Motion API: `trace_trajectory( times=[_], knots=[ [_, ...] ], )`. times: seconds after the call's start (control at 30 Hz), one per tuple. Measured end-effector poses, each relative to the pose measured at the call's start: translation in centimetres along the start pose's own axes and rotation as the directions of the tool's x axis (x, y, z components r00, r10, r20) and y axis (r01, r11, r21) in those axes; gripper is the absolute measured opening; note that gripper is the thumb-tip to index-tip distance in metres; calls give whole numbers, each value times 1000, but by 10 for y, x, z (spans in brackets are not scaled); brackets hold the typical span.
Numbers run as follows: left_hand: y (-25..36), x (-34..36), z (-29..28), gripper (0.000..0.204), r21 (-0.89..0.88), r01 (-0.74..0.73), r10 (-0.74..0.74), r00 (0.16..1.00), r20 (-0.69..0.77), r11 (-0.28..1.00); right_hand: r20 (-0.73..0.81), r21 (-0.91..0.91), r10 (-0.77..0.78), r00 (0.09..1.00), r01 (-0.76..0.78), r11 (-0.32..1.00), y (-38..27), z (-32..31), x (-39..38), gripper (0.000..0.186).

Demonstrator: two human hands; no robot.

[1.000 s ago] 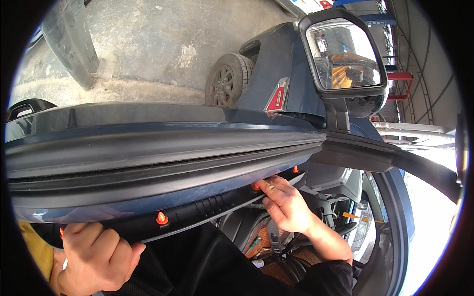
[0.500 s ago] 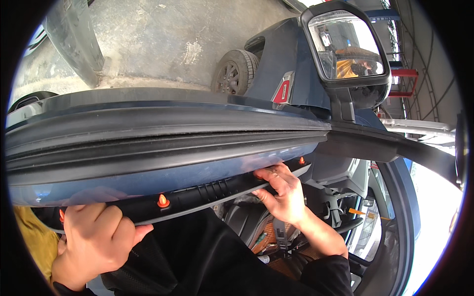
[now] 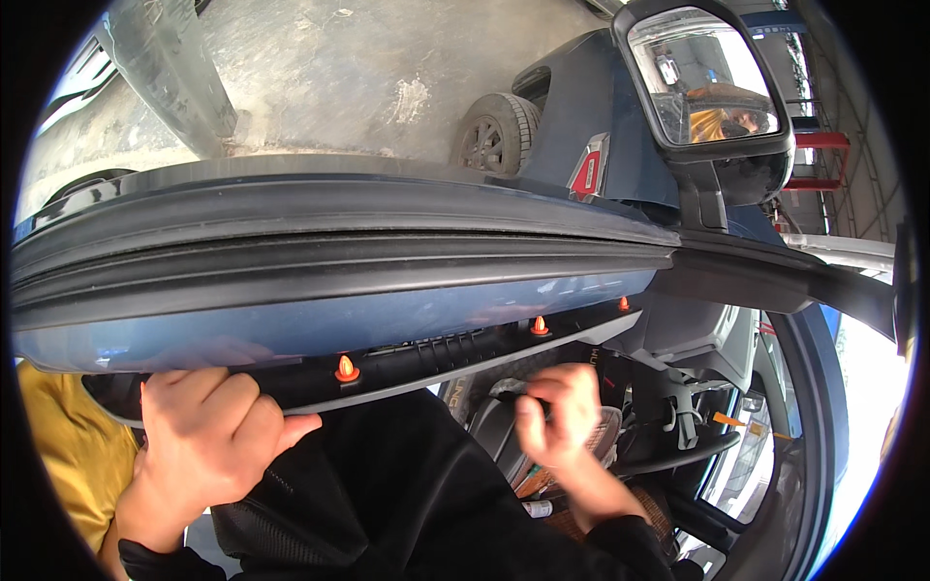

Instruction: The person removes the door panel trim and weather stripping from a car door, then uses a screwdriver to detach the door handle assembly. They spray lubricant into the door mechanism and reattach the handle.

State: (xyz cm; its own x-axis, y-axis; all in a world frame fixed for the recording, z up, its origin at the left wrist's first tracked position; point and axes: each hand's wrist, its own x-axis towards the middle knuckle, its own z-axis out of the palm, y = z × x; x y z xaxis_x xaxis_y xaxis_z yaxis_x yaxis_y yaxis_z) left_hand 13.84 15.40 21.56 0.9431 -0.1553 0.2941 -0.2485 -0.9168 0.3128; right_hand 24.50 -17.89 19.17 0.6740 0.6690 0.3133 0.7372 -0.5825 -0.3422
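Note:
A long black door trim panel (image 3: 455, 356) lies along the inner side of the blue car door (image 3: 320, 329). Upright orange clips stand on it: one clip (image 3: 347, 369) near the middle, a second clip (image 3: 540, 325) further right and a small third clip (image 3: 623, 304) by its right end. My left hand (image 3: 208, 431) is closed round the panel's left part, fingers over the top and thumb along the lower edge. Below the panel's right half, apart from it, my right hand (image 3: 562, 414) is slightly blurred. Its fingers are loosely bent, thumb apart, and no held thing shows.
Above the door's black window seal (image 3: 387, 242) stands the side mirror (image 3: 707, 87) at right. Beyond lie a concrete floor (image 3: 339, 58), a wheel (image 3: 496, 134) and a grey post (image 3: 165, 77). The steering wheel (image 3: 668, 460) and seat are at lower right. Yellow cloth (image 3: 73, 426) shows at left.
My right hand has let go of the panel's right part and moved down, uncovering an orange clip. My left hand keeps its hold. The whole view has shifted slightly.

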Motion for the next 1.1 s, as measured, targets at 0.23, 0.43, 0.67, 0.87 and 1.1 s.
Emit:
trace_trajectory(
  times=[0.23,0.43,0.67,0.87,1.1],
  knots=[
    [7,6,-6,37,97,11,-17,998,65,995,567,729,522,637,-683,42,2,90,-33,26],
    [20,2,-4,29,173,136,-128,990,-57,975,621,769,474,624,-601,-217,9,117,-13,41],
    [23,-3,7,30,83,176,-161,974,-158,981,652,758,493,576,-503,-415,14,128,-3,41],
    [24,-7,16,29,103,221,-196,958,-207,970,672,730,525,522,-584,-355,4,128,15,43],
    [22,-11,19,29,151,237,-193,947,-257,960,648,734,273,711,-487,-474,10,121,0,57]
  ],
)
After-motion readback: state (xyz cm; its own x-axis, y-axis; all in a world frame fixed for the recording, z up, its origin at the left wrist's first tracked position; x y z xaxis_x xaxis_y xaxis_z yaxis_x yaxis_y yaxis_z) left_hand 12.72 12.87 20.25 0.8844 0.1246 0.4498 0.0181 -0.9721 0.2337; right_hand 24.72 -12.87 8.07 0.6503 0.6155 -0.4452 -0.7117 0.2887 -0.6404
